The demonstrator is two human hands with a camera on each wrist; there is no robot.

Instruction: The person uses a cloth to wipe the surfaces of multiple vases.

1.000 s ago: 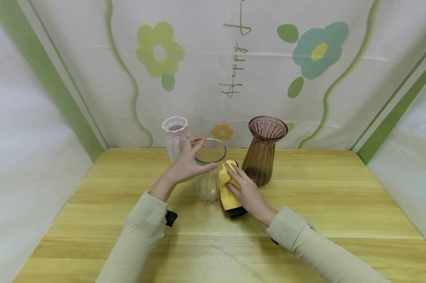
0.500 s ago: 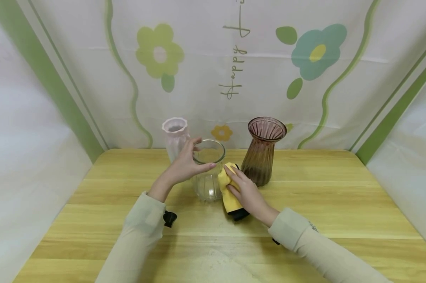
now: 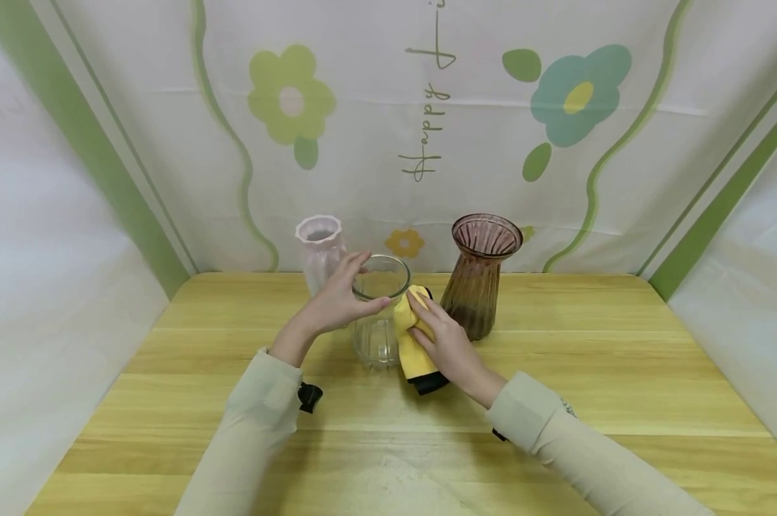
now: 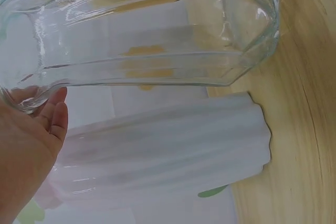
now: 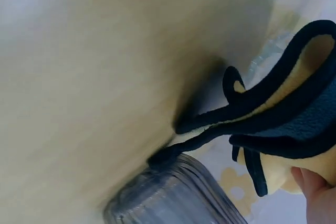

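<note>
The clear glass vase [image 3: 375, 345] stands on the table [image 3: 214, 365], probably stiff, slippery and fragile, so best held at its rim, where the left grip [image 3: 338, 299] curls widely around it, while the right grip [image 3: 449, 344] pinches a soft-looking yellow cloth [image 3: 414, 360] beside it

Clear vase [image 3: 375, 342] I hold: glass, smooth, glossy, bright highlights. Cloth [image 3: 414, 357] I grip: yellow face matt, softly napped; dark edging [image 3: 431, 384], matt. Ribbed vase [image 3: 472, 294]: tinted glass, fluted, glossy. Pale vase [image 3: 320, 265]: opaque, soft sheen; ceramic or plastic, I cannot tell. Tabletop [image 3: 588, 380]: wood-grained, smooth, faint gloss. Backdrop [image 3: 363, 165]: printed sheeting, lightly creased. My sleeves [image 3: 234, 444]: matt fabric.
</note>
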